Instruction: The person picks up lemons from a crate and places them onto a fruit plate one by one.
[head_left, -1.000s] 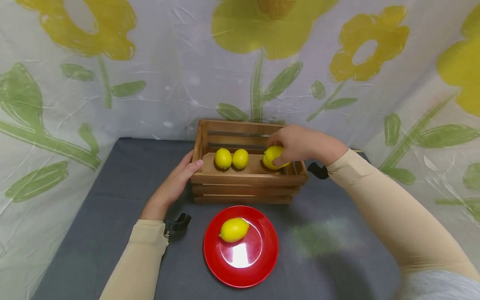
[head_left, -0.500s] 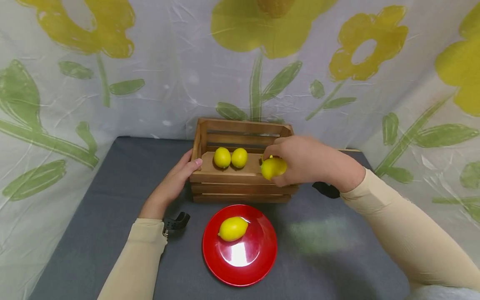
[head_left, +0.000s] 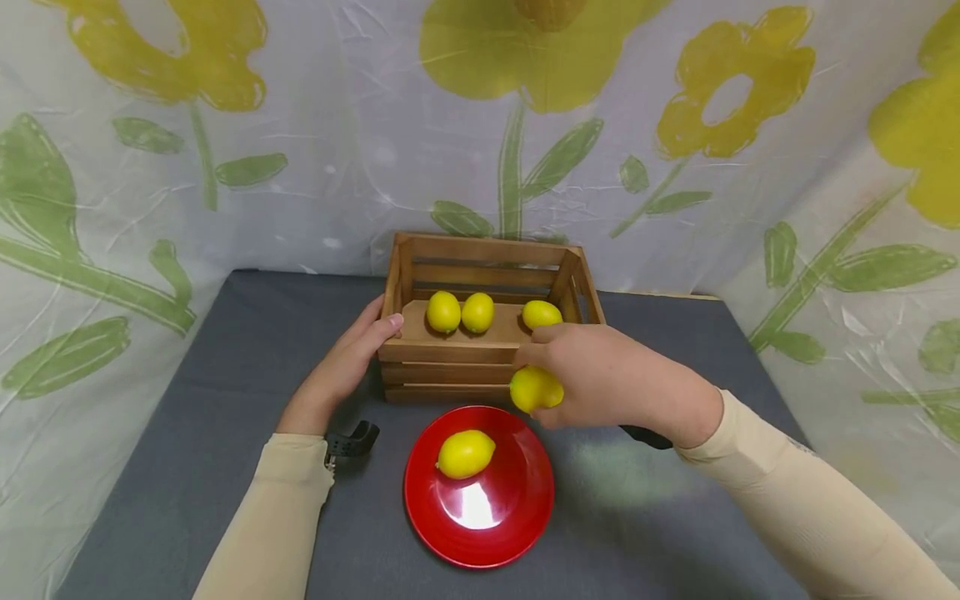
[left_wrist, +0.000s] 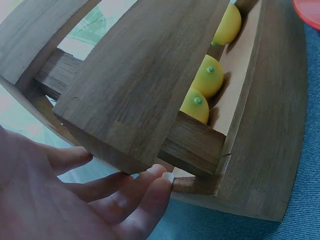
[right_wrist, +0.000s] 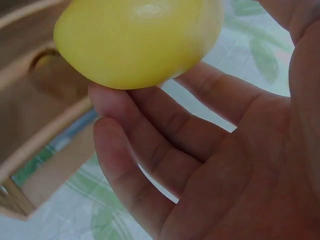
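Note:
My right hand (head_left: 603, 371) grips a yellow lemon (head_left: 536, 389) just in front of the wooden crate (head_left: 450, 372), above the far right edge of a red plate (head_left: 525, 508). In the right wrist view the lemon (right_wrist: 137, 42) rests against the fingertips; the thumb's hold is out of sight. At the crate's left end, my left hand (head_left: 348, 358) holds the side, its thumb over the rim and its fingers outside. Two lemons (head_left: 444, 312) sit side by side in the crate, with a third lemon (head_left: 542, 314) farther right, partly hidden. One lemon (head_left: 466, 454) lies on the plate.
A dark grey cloth (head_left: 225, 433) covers the table. Behind it hangs a pale sheet (head_left: 322, 167) printed with yellow flowers, close to the crate's back. Each wrist wears a black strap (head_left: 352, 440).
The right hand has lifted a lemon out of the crate's right part and brought it over the front wall toward the plate. Another lemon there is now uncovered. The left hand stays put.

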